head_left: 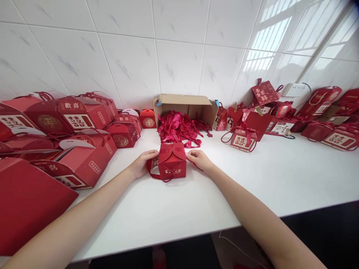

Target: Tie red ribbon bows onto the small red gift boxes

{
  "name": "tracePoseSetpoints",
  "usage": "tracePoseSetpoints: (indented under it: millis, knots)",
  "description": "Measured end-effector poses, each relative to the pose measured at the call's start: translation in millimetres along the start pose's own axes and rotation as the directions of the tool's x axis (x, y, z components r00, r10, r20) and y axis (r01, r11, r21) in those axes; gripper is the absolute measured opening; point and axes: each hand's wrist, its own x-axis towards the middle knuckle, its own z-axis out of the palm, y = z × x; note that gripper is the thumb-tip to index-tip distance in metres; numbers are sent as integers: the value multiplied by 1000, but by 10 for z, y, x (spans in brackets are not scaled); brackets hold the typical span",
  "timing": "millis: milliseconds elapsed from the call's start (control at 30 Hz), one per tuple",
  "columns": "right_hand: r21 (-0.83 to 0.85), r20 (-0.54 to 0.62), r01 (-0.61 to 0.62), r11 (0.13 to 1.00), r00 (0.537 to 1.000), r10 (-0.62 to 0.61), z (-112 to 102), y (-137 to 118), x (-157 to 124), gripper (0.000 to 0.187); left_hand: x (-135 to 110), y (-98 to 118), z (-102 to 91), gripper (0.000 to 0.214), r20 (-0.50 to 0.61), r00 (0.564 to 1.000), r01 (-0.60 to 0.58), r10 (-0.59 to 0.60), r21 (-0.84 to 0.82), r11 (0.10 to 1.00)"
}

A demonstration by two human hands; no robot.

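A small red gift box (172, 161) with gold lettering stands on the white counter (280, 183) in front of me, its top flaps folded over. A red ribbon (153, 175) loops out from under its left side. My left hand (143, 163) pinches the ribbon at the box's left edge. On the other side, my right hand (198, 160) pinches the ribbon end against the box's right top corner. Both hands have their fingers closed.
An open cardboard carton (185, 106) spilling red ribbons (179, 129) sits behind the box by the tiled wall. Several large red boxes (73, 142) crowd the left side. More red boxes and bags (280, 119) line the right. One ribbon-tied box (243, 139) stands apart.
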Motion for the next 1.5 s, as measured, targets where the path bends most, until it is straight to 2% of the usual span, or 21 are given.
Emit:
tracePoseSetpoints:
  millis: [167, 567, 933, 1233, 1500]
  knots:
    - [-72, -90, 41, 997, 995, -47, 81, 52, -5, 49, 16, -18, -13, 6, 5, 1000, -12, 13, -24, 1000]
    - [-45, -115, -24, 999, 993, 19, 0, 52, 5, 43, 61, -36, -54, 5, 26, 999, -26, 26, -15, 1000]
    - [21, -147, -7, 1000, 989, 10, -10, 49, 23, 41, 21, -33, -5, 13, 32, 999, -27, 27, -25, 999]
    - [34, -163, -8, 999, 987, 14, -27, 47, 28, 43, 44, -47, -70, 13, 67, 998, -18, 21, -43, 999]
    - [-15, -198, 70, 997, 978, -71, 35, 27, -21, 43, 86, -44, -81, 10, 69, 997, -26, 30, -50, 998]
